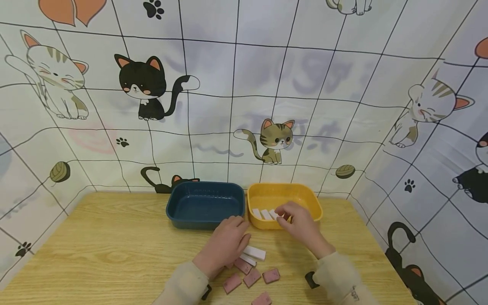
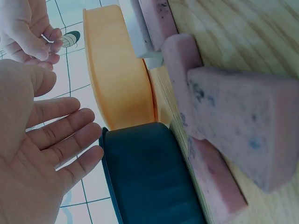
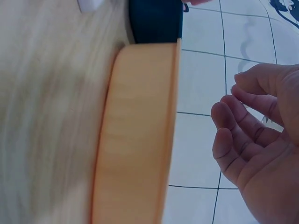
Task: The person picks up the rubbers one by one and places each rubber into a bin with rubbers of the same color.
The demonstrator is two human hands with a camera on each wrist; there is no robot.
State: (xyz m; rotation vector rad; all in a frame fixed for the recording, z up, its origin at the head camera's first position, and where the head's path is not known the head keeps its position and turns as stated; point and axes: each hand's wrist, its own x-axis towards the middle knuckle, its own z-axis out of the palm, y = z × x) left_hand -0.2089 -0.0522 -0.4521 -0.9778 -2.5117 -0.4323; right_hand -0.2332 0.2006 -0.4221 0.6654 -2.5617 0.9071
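My right hand (image 1: 299, 222) hangs over the yellow bin (image 1: 316, 203), its fingertips beside white rectangular blocks (image 1: 265, 214) lying in the bin. In the right wrist view its fingers (image 3: 229, 116) are loosely curled, with nothing visible between them. The left hand (image 1: 225, 241) hovers at the front edge of the dark blue bin (image 1: 179, 220); in the left wrist view its fingers (image 2: 70, 135) are spread and hold nothing. Below it, more white blocks (image 1: 254, 253) lie among several pink, eraser-like blocks (image 1: 251, 277) with dark smudges. Part of this pile is hidden behind the left hand.
Both bins stand side by side at the back of the wood-grain table (image 1: 114, 241). No blocks show inside the blue one. A cat-printed sheet (image 1: 213, 110) covers the walls behind and beside the table. One pink block (image 1: 262, 298) lies at the bottom of the head view.
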